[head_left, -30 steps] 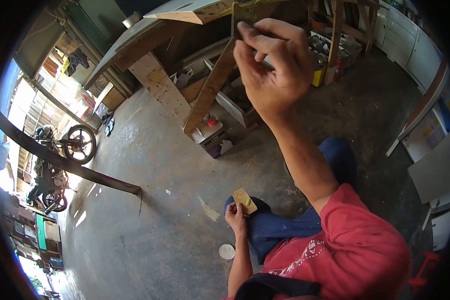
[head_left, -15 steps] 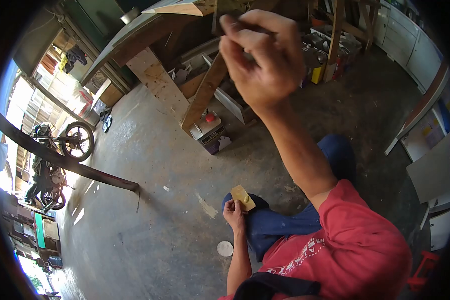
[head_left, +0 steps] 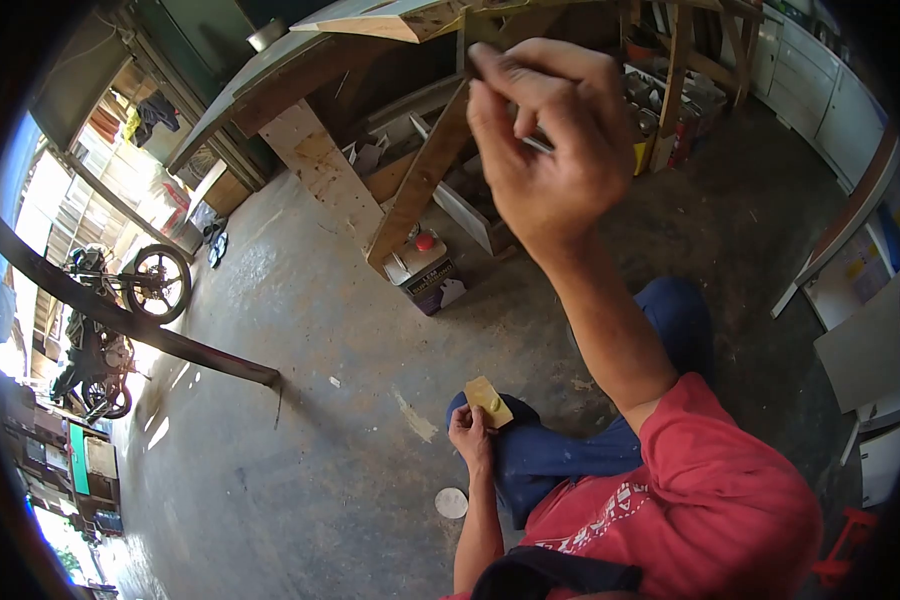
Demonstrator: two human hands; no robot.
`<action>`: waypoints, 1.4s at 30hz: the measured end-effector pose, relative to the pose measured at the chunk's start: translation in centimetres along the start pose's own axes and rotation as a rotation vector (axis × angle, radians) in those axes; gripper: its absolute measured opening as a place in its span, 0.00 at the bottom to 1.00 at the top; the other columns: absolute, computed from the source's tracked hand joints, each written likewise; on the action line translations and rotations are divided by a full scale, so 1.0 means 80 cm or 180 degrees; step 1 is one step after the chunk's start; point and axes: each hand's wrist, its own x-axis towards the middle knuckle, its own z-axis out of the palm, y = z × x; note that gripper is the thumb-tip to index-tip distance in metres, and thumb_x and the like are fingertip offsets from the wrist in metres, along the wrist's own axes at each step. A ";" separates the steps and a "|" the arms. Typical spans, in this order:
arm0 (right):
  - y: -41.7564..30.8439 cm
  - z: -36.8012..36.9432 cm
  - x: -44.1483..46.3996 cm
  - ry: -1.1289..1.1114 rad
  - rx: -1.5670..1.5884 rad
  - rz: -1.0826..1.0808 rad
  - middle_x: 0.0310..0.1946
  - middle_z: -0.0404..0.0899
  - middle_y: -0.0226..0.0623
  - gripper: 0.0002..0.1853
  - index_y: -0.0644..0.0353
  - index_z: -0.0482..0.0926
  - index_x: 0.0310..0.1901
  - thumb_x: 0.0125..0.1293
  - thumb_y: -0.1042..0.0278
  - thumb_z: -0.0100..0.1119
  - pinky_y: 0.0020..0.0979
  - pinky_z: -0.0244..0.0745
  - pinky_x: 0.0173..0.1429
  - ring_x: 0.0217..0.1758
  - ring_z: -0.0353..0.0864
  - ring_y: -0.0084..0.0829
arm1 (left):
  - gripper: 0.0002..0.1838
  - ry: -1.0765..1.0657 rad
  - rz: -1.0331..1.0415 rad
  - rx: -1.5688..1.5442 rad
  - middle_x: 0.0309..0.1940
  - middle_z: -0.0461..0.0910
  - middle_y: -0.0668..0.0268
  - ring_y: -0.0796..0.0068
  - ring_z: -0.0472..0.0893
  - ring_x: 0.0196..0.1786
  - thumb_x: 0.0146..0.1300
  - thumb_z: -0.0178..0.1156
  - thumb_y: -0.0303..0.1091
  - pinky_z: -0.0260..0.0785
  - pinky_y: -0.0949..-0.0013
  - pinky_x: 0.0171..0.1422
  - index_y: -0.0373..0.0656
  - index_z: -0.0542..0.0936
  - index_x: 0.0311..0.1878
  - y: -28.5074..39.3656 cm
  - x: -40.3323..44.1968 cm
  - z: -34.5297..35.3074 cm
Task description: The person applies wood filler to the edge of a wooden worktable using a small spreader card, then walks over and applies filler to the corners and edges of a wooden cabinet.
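Note:
My left hand (head_left: 472, 434) rests by my knee, its thumb and fingers closed on a small yellowish square card (head_left: 486, 400). A greenish-yellow dab (head_left: 495, 405) of paste-like stuff lies on the card's face. High in front of me my right hand (head_left: 560, 145) is raised with curled fingers, thumb and index drawn together. What it pinches, if anything, is hidden or too small to make out. Just beyond it stand the wooden supports and the edge of a large panel-topped wooden structure (head_left: 370, 25); I cannot tell whether the fingertips touch it.
Under the structure stands a glue can (head_left: 430, 280) with a red cap beside a slanted board (head_left: 415, 190). A round white disc (head_left: 451, 503) lies on the floor to my left. A dark pole (head_left: 140, 320) and a motorcycle (head_left: 100, 340) are farther left. White cabinets (head_left: 820, 80) stand at right.
My right hand has shifted slightly right and down in view, still curled. The scene has moved a little the same way. My left hand keeps hold of the card.

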 end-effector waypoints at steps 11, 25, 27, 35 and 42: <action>-0.004 0.000 -0.002 -0.0071 -0.0008 -0.0333 0.39 0.80 0.31 0.15 0.57 0.87 0.41 0.51 0.84 0.74 0.23 0.73 0.29 0.31 0.77 0.21 | 0.08 0.0032 0.0028 -0.0070 0.29 0.81 0.66 0.82 0.78 0.26 0.72 0.59 0.30 0.73 0.77 0.25 0.33 0.78 0.44 -0.004 0.001 -0.001; 0.002 -0.004 0.005 -0.0094 -0.0040 -0.0095 0.36 0.78 0.31 0.10 0.59 0.81 0.33 0.54 0.81 0.73 0.26 0.71 0.27 0.27 0.76 0.23 | 0.07 -0.0001 0.0047 -0.0031 0.28 0.81 0.66 0.82 0.78 0.25 0.71 0.60 0.29 0.73 0.77 0.25 0.34 0.78 0.43 -0.008 0.004 -0.001; -0.007 -0.005 0.008 -0.0228 -0.0130 0.0087 0.36 0.78 0.30 0.09 0.58 0.80 0.32 0.54 0.80 0.73 0.27 0.72 0.28 0.29 0.78 0.24 | 0.07 -0.0007 0.0055 -0.0011 0.28 0.81 0.66 0.82 0.78 0.24 0.71 0.60 0.29 0.73 0.77 0.25 0.34 0.78 0.43 -0.009 0.003 -0.002; -0.026 0.005 -0.005 -0.0333 0.0547 -0.0076 0.37 0.79 0.32 0.10 0.59 0.83 0.35 0.54 0.83 0.73 0.26 0.73 0.30 0.30 0.77 0.24 | 0.08 -0.0045 0.0061 0.0024 0.28 0.81 0.66 0.82 0.77 0.24 0.71 0.60 0.29 0.72 0.77 0.25 0.33 0.78 0.43 -0.015 0.007 -0.003; -0.003 0.002 -0.003 -0.0189 0.0382 0.0001 0.36 0.80 0.33 0.11 0.59 0.83 0.35 0.52 0.82 0.75 0.26 0.73 0.30 0.31 0.79 0.24 | 0.08 0.0016 0.0094 0.0149 0.28 0.81 0.66 0.82 0.78 0.24 0.72 0.60 0.30 0.72 0.77 0.25 0.34 0.78 0.43 -0.008 0.001 0.000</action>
